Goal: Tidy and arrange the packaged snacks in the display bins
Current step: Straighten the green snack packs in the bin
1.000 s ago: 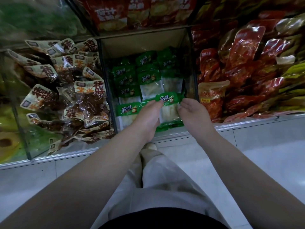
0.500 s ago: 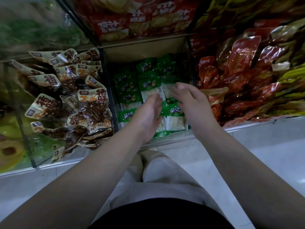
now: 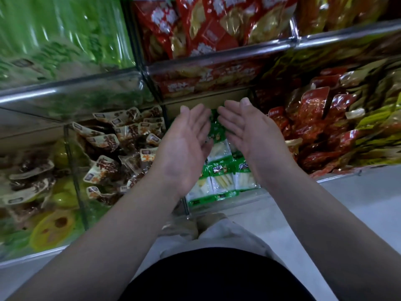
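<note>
Green-and-white snack packets (image 3: 223,177) lie stacked in the middle clear bin (image 3: 217,210) of the lower shelf. My left hand (image 3: 186,146) and my right hand (image 3: 249,129) reach into that bin side by side, fingers straight and extended toward its back, with a narrow gap between them. Neither hand holds a packet. The hands hide the packets at the back of the bin; the front rows show below and between my wrists.
Brown-and-white packets (image 3: 117,153) fill the bin on the left, red foil packets (image 3: 316,131) the bin on the right. Upper bins hold green bags (image 3: 56,40) and red-and-yellow bags (image 3: 206,25). A metal shelf rail (image 3: 217,59) runs across. Pale floor lies below right.
The green packet held a second ago is out of both hands. Both hands have opened and pushed deeper into the middle bin, and the view has moved closer to the shelf.
</note>
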Tool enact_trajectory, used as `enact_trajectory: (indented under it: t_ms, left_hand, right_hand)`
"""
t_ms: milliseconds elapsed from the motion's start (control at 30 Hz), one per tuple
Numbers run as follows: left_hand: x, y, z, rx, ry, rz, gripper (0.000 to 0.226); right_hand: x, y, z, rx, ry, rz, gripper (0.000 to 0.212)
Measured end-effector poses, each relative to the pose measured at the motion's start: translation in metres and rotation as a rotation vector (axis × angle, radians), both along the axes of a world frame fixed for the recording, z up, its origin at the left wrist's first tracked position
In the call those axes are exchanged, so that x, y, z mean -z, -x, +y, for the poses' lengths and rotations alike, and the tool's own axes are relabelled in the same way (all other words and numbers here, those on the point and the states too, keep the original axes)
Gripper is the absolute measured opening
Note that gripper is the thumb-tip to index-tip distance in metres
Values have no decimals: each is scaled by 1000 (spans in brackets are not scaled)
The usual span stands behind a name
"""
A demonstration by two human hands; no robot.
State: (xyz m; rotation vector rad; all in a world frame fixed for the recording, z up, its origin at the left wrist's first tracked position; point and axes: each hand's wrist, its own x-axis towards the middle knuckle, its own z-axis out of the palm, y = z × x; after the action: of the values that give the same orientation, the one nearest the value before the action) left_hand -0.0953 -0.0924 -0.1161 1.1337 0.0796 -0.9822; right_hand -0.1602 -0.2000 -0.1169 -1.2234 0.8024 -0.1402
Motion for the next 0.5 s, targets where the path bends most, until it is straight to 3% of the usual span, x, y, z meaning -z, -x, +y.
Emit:
enact_trajectory:
  t_ms: [233,500]
  left_hand:
    - [-43,-23,19,36,91,-129,57]
    - [-66,-42,34,32,144,-191,58]
  right_hand:
    - [-35,-15,22,-1,65,-149,35]
    - [-53,-33,36,12,85,-197,44]
